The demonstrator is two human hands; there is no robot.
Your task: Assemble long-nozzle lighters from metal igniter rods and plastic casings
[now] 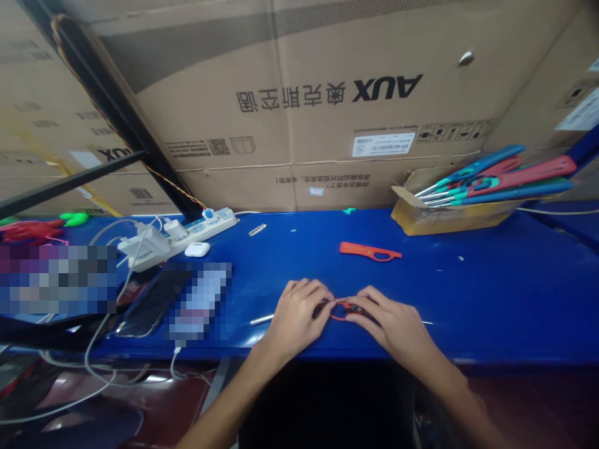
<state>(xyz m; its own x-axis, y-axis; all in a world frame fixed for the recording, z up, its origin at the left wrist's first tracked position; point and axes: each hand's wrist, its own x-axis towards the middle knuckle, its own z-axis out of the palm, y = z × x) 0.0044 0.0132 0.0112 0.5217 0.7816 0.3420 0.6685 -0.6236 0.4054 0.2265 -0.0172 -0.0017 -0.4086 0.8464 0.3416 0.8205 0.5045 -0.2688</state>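
Both hands hold a red long-nosed lighter low over the front of the blue table. A ring-shaped trigger opening and a small black part show in it. Out past my left hand sticks a metal tube, which looks like the lighter's nozzle. My left fingers are closed on the left side of the red body. My right hand pinches the right end by the black part; fingers hide much of it. Beyond the hands lies a loose red handle shell with an oval opening.
An open cardboard box of lighters with coloured handles stands at back right. To the left are a white power strip, an earbud case, a phone and loose cables. Large cartons wall off the back.
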